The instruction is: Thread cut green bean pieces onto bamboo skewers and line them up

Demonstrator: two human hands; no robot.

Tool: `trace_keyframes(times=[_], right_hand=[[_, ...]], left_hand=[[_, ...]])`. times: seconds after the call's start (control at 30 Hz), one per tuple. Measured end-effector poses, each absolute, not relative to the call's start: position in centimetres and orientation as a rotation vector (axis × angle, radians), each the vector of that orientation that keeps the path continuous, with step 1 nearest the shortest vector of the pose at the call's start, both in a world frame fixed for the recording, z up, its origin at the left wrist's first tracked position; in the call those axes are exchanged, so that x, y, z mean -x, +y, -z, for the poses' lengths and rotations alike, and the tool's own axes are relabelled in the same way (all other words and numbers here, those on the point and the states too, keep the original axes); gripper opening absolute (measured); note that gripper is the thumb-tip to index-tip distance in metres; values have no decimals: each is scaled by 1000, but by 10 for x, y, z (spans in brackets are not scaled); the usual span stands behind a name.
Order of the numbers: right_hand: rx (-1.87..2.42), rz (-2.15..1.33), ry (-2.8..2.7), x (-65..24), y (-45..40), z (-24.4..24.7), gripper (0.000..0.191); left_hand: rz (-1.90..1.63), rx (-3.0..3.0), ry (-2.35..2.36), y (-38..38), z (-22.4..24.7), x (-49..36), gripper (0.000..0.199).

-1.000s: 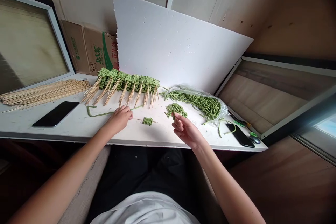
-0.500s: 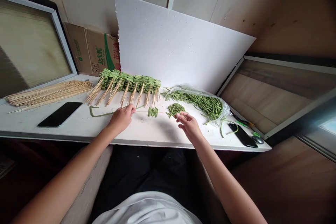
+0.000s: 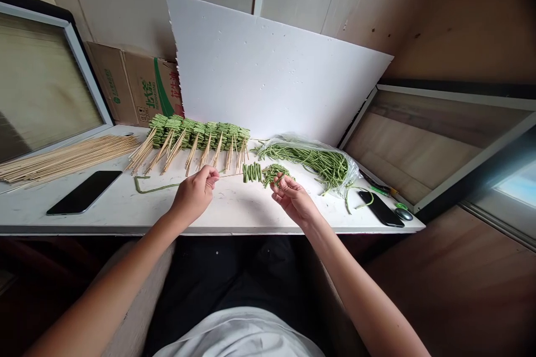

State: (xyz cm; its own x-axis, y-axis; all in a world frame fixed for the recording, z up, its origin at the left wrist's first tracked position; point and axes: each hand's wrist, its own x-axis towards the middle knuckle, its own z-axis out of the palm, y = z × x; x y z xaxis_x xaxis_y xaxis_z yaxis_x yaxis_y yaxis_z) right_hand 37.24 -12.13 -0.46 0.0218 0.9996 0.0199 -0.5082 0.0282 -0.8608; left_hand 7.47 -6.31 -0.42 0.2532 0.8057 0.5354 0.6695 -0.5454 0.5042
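1. The left hand (image 3: 195, 196) is closed firmly around one end of a bamboo skewer (image 3: 231, 174), its fingers curled tight, and the skewer runs rightward from it.
2. A short row of cut green bean pieces (image 3: 252, 173) sits threaded on the skewer, right of that hand.
3. The right hand (image 3: 293, 199) is half curled at a loose pile of cut beans (image 3: 275, 174), just beside the row. Whether its fingers hold a piece, I cannot tell.
4. Farther along the white table (image 3: 104, 217) lie finished bean skewers (image 3: 196, 135) and, right, long beans in a plastic bag (image 3: 316, 159).
5. Loose skewers (image 3: 62, 160) and a phone (image 3: 84, 192) lie left; another phone (image 3: 380, 209) lies right.
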Motion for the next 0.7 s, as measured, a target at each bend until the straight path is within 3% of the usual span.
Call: trace_keyframes(times=[0.7], right_hand=[[834,-1206,-872,-364,-128,-9,31]], left_hand=[[-1297,-2359,1288,-65,5,-75,22]])
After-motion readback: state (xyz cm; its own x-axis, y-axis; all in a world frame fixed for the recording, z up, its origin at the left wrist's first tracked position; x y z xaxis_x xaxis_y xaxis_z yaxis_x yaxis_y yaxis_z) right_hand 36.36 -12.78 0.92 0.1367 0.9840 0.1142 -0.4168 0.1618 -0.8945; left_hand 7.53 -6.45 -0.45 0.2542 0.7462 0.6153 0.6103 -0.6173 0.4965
